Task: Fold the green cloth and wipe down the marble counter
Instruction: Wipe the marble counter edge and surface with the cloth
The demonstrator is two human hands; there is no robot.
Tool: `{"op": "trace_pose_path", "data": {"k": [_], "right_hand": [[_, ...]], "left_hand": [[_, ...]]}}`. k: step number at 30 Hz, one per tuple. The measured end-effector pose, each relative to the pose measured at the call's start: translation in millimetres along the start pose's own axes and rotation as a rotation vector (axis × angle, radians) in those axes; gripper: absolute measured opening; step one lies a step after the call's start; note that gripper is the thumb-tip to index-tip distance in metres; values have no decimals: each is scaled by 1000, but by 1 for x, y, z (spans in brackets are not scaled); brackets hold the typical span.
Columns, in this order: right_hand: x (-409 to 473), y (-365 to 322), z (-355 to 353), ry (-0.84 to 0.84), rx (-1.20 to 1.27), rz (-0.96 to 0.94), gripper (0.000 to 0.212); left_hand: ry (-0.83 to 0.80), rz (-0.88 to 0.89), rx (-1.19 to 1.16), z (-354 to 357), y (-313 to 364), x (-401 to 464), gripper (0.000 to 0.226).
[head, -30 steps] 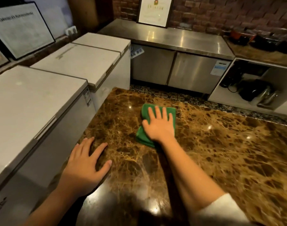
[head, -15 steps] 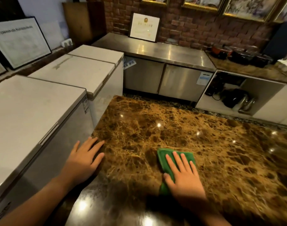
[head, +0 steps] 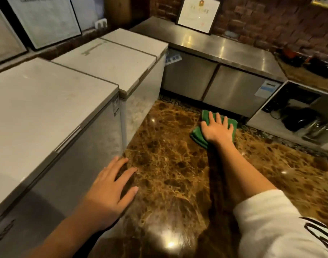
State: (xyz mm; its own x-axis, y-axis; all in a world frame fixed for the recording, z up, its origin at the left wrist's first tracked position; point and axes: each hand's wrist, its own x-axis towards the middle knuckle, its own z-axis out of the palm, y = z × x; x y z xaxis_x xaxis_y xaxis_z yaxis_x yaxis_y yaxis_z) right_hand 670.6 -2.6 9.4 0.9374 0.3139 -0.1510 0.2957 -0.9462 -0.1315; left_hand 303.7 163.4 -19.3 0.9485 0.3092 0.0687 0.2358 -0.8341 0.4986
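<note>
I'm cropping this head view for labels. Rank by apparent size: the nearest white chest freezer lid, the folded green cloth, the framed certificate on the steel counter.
1. Nearest white chest freezer lid, by far the largest, partly from nearness.
2. Framed certificate, though it stands far back and its top is cropped.
3. Folded green cloth, partly hidden under the right hand.

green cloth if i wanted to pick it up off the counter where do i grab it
Take the green cloth by its near-left corner, where the stacked fold edges stick out past the right hand pressing it flat on the marble counter. Come in low from the left and pinch all layers together; the rest lies under the palm.
</note>
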Motion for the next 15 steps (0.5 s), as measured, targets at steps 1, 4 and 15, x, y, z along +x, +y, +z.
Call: {"op": "trace_pose_path", "data": {"k": [1, 4, 15], "right_hand": [[7, -28, 3, -9, 2, -62, 69], [-1, -108, 18, -31, -17, -291, 68], [-147, -54, 38, 1, -87, -643, 70]], "left_hand": [[-5, -9, 6, 0, -2, 0, 63], [-8, -11, -8, -1, -1, 1, 63], [124, 38, -45, -9, 11, -5, 58]]}}
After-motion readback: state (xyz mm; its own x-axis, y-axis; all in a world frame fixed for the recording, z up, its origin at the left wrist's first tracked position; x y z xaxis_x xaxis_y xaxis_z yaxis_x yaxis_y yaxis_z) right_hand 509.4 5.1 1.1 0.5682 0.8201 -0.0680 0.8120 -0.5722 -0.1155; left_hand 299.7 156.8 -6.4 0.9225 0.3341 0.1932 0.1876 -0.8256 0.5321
